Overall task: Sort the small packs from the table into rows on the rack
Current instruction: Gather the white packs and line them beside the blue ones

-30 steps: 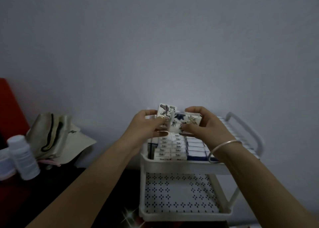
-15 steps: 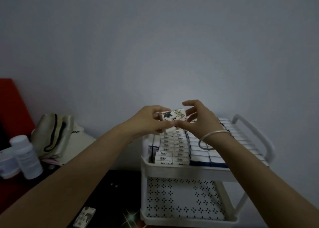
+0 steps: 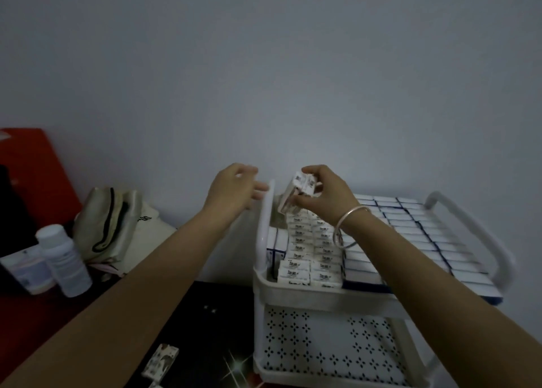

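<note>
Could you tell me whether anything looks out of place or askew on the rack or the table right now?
One printed pack lies alone and askew on the dark table, not yet racked. On the rack, the pack in the right hand is tilted above its row. The seated rows look tidy.

The rack (image 3: 293,292) top is packed with rows of packs (image 3: 311,252), leaving me no gap. Its left handle (image 3: 265,220) stands between my hands. Open air above.
</note>
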Demonstrator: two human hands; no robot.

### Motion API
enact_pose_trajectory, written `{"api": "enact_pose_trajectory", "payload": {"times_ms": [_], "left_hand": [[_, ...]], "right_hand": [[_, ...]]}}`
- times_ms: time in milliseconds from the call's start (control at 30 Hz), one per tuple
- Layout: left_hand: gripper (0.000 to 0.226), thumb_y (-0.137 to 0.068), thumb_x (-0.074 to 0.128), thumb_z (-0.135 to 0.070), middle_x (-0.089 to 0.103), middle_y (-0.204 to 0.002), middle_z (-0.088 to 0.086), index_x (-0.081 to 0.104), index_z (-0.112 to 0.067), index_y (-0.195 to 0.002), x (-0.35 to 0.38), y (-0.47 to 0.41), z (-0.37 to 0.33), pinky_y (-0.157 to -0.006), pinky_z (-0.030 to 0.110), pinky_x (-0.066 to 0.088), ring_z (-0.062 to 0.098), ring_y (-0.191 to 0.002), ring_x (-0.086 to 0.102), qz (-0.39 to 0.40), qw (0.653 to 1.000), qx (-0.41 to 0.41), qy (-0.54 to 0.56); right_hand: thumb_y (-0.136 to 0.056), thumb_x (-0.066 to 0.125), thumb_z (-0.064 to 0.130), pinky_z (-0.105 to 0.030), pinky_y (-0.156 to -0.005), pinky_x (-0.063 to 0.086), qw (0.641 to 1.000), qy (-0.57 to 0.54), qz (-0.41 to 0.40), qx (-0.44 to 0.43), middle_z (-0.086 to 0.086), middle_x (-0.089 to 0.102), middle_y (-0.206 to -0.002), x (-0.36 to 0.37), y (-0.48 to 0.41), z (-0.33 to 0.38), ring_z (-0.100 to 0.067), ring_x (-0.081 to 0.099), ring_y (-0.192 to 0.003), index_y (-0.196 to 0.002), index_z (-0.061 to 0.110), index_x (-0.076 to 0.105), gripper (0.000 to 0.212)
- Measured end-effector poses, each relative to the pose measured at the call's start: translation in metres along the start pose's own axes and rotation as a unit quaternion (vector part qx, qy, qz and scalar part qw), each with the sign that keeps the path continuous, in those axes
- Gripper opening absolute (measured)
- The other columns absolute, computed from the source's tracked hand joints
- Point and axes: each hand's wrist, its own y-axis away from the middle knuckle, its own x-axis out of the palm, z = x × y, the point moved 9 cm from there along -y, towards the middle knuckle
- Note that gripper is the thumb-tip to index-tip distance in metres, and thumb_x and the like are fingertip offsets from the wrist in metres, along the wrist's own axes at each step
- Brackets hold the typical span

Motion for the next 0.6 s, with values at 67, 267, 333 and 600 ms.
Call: {"api": "enact_pose_trajectory", "payload": {"times_ms": [67,267,333,600], "left_hand": [[0.022,-0.097,0.038,-0.011,0.069,-0.103,0.009,0.059,-0.014,-0.104,-0.014,-0.006,0.038,-0.061,0.027,0.048,0.018,-0.081,0.065,-0.045,0.997,-0.054,0.028],[0.032,-0.103,0.035,-0.022,0.07,-0.099,0.01,0.06,-0.005,-0.111,0.024,-0.003,0.097,-0.066,0.025,0.056,0.018,-0.083,0.069,0.083,0.966,-0.167,0.18],[0.039,-0.104,0.03,-0.028,0.072,-0.091,0.005,0.063,-0.009,-0.102,0.029,-0.006,0.095,-0.064,0.02,0.054,0.013,-0.081,0.069,0.092,0.967,-0.153,0.184],[0.05,-0.101,0.026,-0.049,0.072,-0.107,0.006,0.068,-0.023,-0.094,0.036,-0.018,0.091,-0.097,0.037,0.048,0.019,-0.1,0.065,0.111,0.988,-0.106,0.01]], "right_hand": [[-0.072,0.08,0.019,-0.024,-0.078,0.054,0.997,-0.051,0.016,0.047,-0.001,0.062,-0.103,0.014,-0.008,-0.026,-0.012,0.061,-0.085,-0.116,0.016,0.055,0.051],[-0.068,0.084,0.014,-0.045,-0.079,0.058,0.986,-0.089,0.114,0.078,-0.008,0.066,-0.103,0.061,-0.022,-0.047,-0.027,0.066,-0.091,-0.106,0.019,0.056,0.048],[-0.068,0.083,0.017,-0.042,-0.08,0.057,0.99,-0.039,0.124,0.055,-0.005,0.066,-0.1,0.063,-0.029,-0.043,-0.025,0.066,-0.088,-0.106,0.02,0.056,0.047],[-0.069,0.077,0.046,-0.024,-0.078,0.041,0.963,0.186,0.196,0.007,0.008,0.052,-0.098,0.068,-0.038,-0.033,-0.013,0.051,-0.09,-0.116,0.022,0.057,0.057]]}}
